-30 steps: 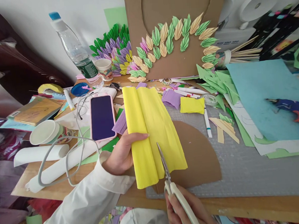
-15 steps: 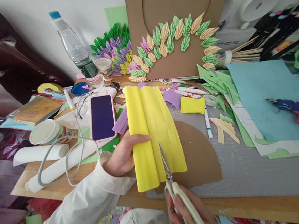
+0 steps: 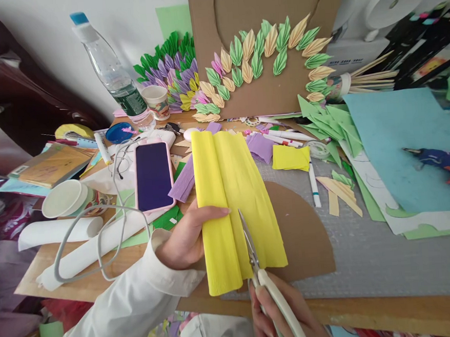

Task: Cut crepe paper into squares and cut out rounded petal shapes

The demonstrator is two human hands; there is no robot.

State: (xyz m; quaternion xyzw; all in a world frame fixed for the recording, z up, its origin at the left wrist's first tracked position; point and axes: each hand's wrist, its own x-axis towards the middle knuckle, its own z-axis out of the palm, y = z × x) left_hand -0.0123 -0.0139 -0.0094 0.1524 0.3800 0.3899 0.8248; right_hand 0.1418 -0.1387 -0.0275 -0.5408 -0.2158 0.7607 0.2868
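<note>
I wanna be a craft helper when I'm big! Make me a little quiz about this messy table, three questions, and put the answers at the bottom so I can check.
1. Pick one: what does the left hand hold?
A) a phone
B) yellow paper
C) a paper cup

2. True or false: the right hand holds a marker.

3. Fill the gap: the clear bottle has a ____ cap.

Key:
1. B
2. False; it holds scissors.
3. blue
</note>
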